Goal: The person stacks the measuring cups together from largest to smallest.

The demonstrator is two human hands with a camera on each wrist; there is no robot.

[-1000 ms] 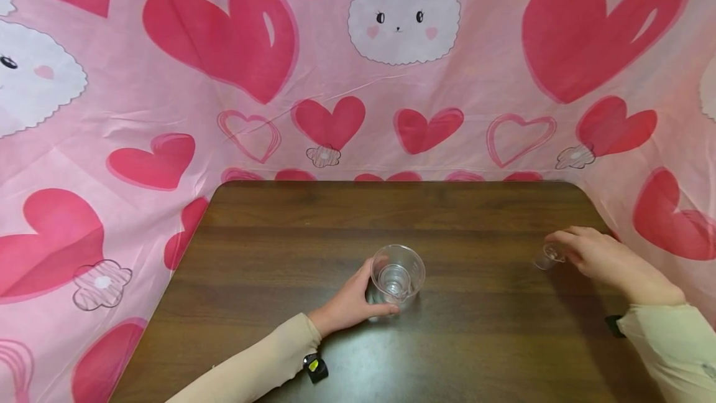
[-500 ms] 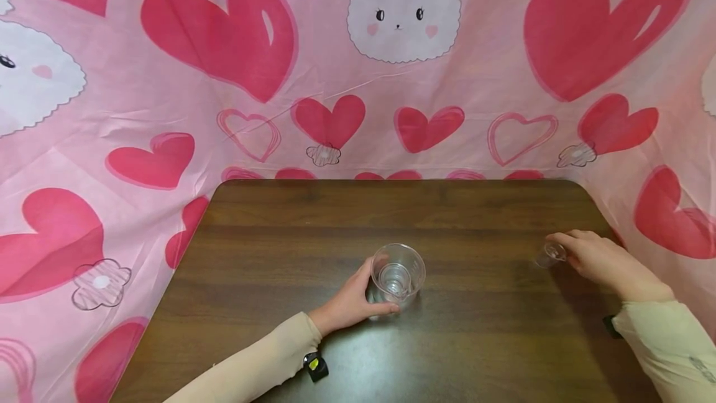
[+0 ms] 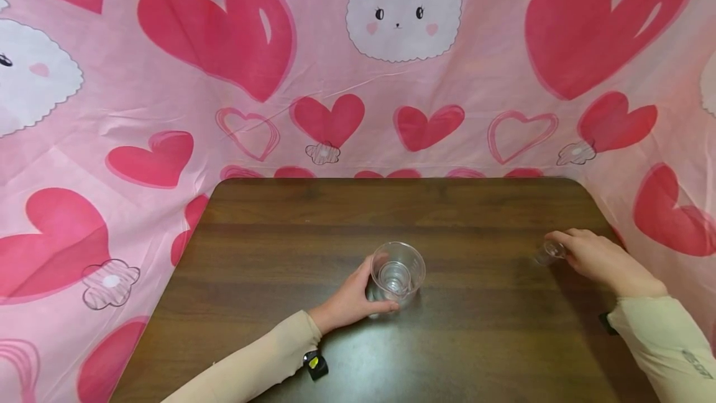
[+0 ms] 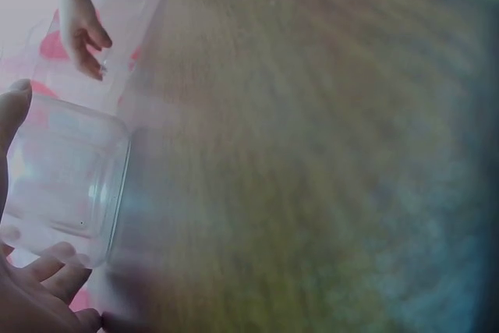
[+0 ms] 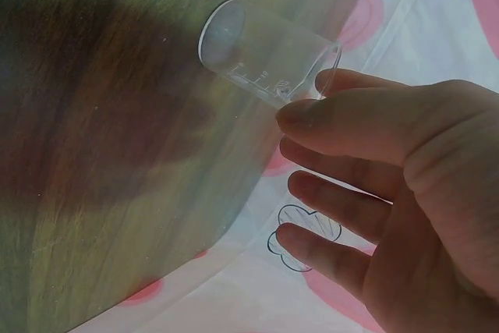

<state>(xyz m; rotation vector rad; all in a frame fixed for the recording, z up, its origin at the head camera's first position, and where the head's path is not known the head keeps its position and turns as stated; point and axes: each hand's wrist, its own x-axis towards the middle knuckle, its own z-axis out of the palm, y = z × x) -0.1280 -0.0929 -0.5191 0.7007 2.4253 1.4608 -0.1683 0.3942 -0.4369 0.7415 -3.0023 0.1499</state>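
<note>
Near the middle of the table, my left hand (image 3: 347,297) curves its thumb and fingers round a large clear beaker (image 3: 416,275), also seen as a see-through beaker wall (image 4: 70,169) in the left wrist view. Inner rings show inside it; whether it holds liquid I cannot tell. Toward the right edge, my right hand (image 3: 598,260) pinches the rim of a small clear beaker (image 3: 550,252) between thumb and index finger. White scale marks run along this small beaker (image 5: 261,52) in the right wrist view, while the other fingers (image 5: 335,200) stay off it.
The dark brown wooden table (image 3: 279,216) has rounded far corners. A pink cloth (image 3: 184,92) with hearts and rabbit faces hangs behind it and along both sides. My right hand works close to the table's right edge.
Both hands keep their holds. The right forearm has shifted slightly left, with the small beaker staying almost in place. The left hand and the large beaker look still.
</note>
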